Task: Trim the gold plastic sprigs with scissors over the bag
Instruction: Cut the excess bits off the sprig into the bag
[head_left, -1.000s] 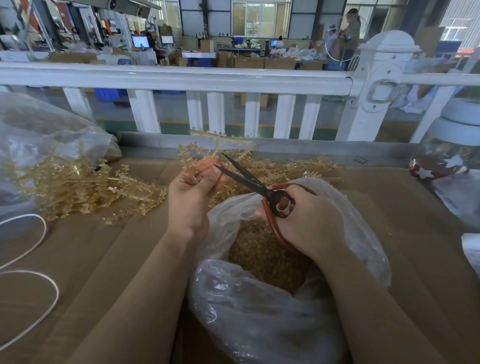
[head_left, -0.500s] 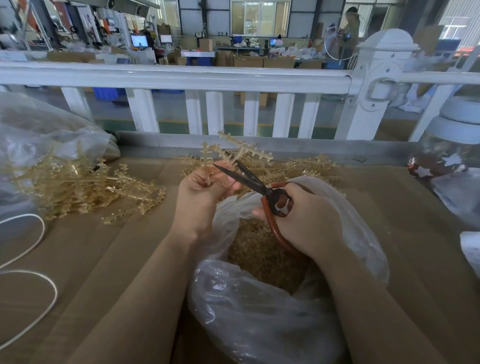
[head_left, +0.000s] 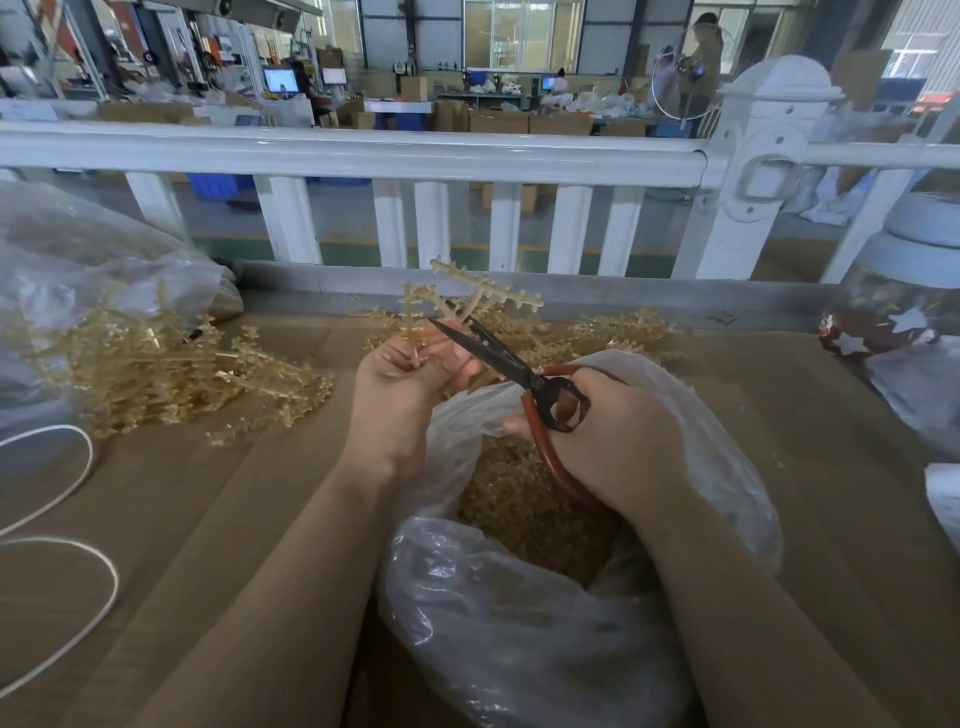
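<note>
My left hand (head_left: 400, 384) grips a gold plastic sprig (head_left: 467, 293) that stands up above its fingers. My right hand (head_left: 618, 436) holds scissors (head_left: 498, 356) with black blades and red-brown handles; the blades look closed, with their tip at the sprig's stem beside my left fingers. Both hands hover over a clear plastic bag (head_left: 519, 639) whose mouth shows a heap of gold trimmings (head_left: 519, 509). A pile of uncut gold sprigs (head_left: 156, 374) lies on the table to the left, and more sprigs (head_left: 597, 332) lie behind the bag.
The brown table (head_left: 208, 519) runs up to a white railing (head_left: 363, 150). A second clear bag (head_left: 78, 270) sits at the far left, a white cord (head_left: 67, 545) loops at the left edge, and a star-patterned jar (head_left: 893, 322) stands at the right.
The scissor blades, open a second ago, have closed at the sprig's stem. My left hand has turned the sprig so its branches stand higher and further right.
</note>
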